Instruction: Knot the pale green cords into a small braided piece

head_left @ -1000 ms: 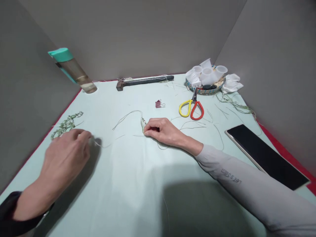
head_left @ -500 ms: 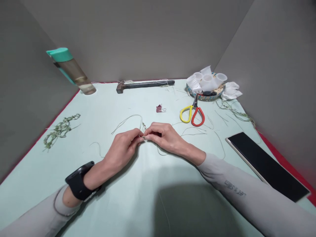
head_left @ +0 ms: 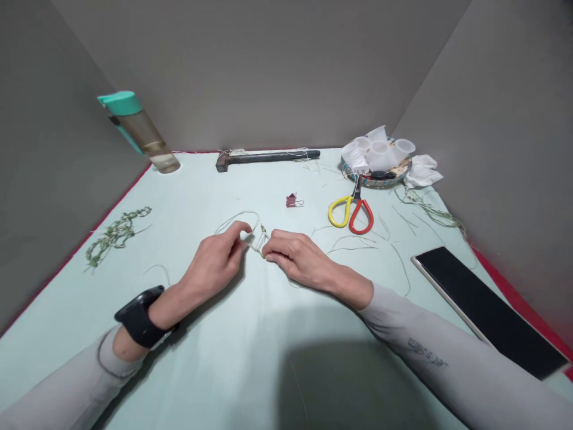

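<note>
Thin pale green cords [head_left: 248, 213] loop on the table between and just beyond my hands, with a small knotted piece [head_left: 263, 229] standing out at their middle. My right hand [head_left: 293, 254] pinches the cords near the knot, thumb against fingers. My left hand [head_left: 219, 254] is on the other side, its thumb and index finger curved apart around the cord strands. Whether a strand touches its fingertips is too small to tell. Loose cord ends [head_left: 353, 243] spread to the right of my right hand.
Yellow-and-red-handled scissors [head_left: 350, 214] and a maroon binder clip [head_left: 292, 200] lie beyond my hands. Farther back are a hammer [head_left: 268, 157], a bottle [head_left: 145, 132] and a basket of cups [head_left: 376, 181]. Knotted cord [head_left: 117, 234] lies left, a black-screened device [head_left: 483, 304] right.
My left hand has moved left, away from my right hand, and its thumb and index finger have parted. My right hand keeps its pinch. The whole view has shifted slightly.
</note>
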Demonstrator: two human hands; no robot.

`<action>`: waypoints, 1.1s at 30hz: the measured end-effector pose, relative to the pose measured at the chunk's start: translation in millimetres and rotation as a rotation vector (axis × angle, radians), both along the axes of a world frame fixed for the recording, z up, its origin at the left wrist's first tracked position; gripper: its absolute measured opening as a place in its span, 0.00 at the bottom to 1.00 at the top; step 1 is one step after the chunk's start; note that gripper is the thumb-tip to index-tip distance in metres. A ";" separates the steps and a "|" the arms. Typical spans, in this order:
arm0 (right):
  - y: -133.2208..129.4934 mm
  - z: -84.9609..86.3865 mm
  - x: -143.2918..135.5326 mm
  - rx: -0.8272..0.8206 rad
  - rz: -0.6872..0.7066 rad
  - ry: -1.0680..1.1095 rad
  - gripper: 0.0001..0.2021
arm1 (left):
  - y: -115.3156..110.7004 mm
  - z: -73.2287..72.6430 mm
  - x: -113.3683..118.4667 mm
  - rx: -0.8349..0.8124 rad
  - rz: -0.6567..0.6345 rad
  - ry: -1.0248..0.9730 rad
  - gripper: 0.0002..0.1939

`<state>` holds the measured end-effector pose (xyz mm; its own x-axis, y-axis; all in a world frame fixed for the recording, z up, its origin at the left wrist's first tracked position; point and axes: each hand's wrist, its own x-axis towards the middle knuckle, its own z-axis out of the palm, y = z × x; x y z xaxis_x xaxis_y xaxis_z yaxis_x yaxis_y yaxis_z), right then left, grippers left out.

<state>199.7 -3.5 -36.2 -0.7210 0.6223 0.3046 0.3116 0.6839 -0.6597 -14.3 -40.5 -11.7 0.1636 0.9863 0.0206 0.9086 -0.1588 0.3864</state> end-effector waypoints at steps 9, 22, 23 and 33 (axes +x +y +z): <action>2.3 -3.7 2.1 0.045 0.010 -0.109 0.13 | 40.8 3.1 -7.9 0.020 0.062 0.096 0.18; 2.5 -6.4 3.9 0.040 0.052 -0.125 0.16 | 74.4 -8.2 7.5 0.097 0.018 0.132 0.19; 2.6 -6.0 4.1 0.039 0.059 -0.126 0.16 | 74.6 -8.8 7.9 0.097 0.024 0.133 0.19; 4.9 -6.9 4.2 0.035 0.072 -0.092 0.18 | 53.1 -6.7 -11.2 0.118 0.055 0.115 0.19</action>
